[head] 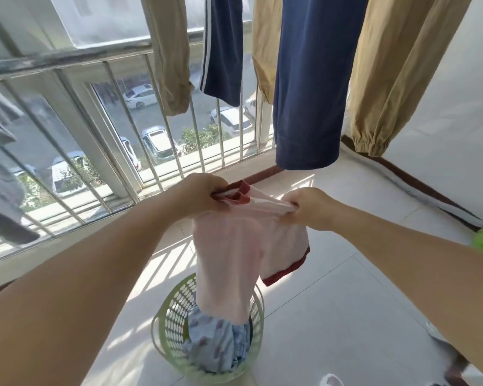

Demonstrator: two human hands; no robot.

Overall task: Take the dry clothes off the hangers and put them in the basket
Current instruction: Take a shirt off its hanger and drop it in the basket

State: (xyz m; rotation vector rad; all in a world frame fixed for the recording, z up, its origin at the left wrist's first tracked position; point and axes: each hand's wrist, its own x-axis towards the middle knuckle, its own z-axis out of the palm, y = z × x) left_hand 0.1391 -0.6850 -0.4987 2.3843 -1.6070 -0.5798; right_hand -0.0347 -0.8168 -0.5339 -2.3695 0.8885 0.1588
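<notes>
Both grips on pink shirt (243,246), trousers (310,79) overhead.

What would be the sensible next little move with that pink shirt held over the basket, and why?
Probably lower both hands and let go. The left hand and right hand each pinch the top edge of the pink shirt, and its bottom hem already hangs inside the green basket, above the blue patterned clothes. It is clear of any hanger, so dropping it should land it inside.

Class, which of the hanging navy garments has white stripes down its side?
The smaller navy garment by the window railing; the larger navy garment nearer the hands is plain.
</notes>
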